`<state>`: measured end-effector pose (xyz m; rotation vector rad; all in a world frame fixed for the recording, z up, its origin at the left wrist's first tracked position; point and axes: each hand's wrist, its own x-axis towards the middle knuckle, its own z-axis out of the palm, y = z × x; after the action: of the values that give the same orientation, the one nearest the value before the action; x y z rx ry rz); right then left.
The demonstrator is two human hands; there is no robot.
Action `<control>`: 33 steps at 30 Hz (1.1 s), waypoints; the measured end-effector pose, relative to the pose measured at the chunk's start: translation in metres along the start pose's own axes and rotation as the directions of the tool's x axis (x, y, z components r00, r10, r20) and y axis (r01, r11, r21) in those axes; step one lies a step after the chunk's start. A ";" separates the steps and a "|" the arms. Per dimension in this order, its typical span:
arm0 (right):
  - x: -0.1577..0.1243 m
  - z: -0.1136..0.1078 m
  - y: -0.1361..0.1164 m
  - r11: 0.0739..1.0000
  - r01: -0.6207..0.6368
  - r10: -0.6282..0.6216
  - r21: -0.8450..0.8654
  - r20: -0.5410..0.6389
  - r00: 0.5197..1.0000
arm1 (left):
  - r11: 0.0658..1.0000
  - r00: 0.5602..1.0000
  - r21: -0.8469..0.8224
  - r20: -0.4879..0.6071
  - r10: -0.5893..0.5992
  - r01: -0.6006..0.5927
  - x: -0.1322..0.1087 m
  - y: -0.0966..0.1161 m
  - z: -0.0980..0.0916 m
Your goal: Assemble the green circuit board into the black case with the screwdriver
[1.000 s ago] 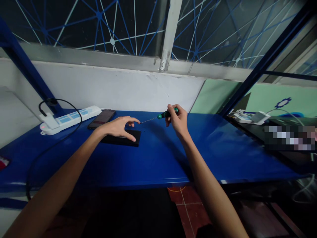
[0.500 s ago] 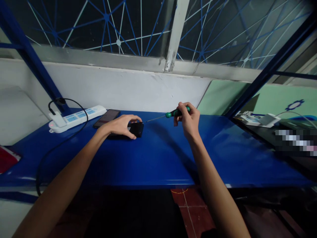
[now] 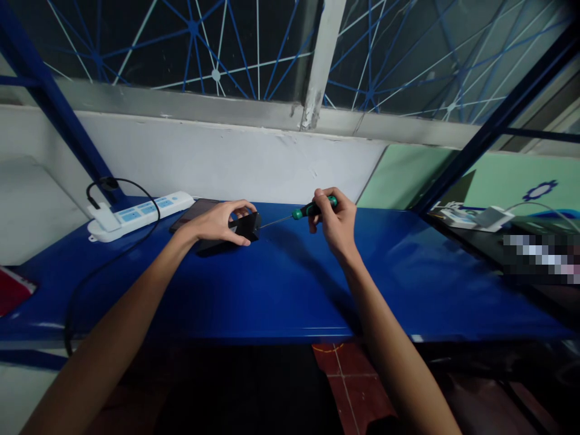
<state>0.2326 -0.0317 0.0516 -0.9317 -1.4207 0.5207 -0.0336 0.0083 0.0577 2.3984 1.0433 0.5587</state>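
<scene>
My left hand is closed around a flat black phone-like device, thumb along the near edge and fingers on the far edge. The device's right end is tilted up off the blue table; its exact kind is not clear. In my right hand is a screwdriver with a green and black handle, its thin shaft pointing left. The tip meets, or nearly meets, the raised end of the device. A dark phone lies behind my left hand, partly covered by it.
On the blue table, a white power strip stands at the back left with a charger plugged in and a black cable running to the front edge. A red item lies far left. White adapters sit at the right.
The screwdriver has moved left with my right hand, bringing its tip to the device's end. My left hand has tilted the device's right end upward.
</scene>
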 end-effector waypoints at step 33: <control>0.006 -0.010 0.004 0.983 -0.139 0.118 0.119 0.168 0.979 | 0.993 0.995 0.110 -0.093 -0.034 0.044 0.002 -0.004 0.006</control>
<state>0.2437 -0.0267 0.0527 -0.8966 -1.4576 0.7916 -0.0311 0.0105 0.0507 2.4629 1.1874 0.6162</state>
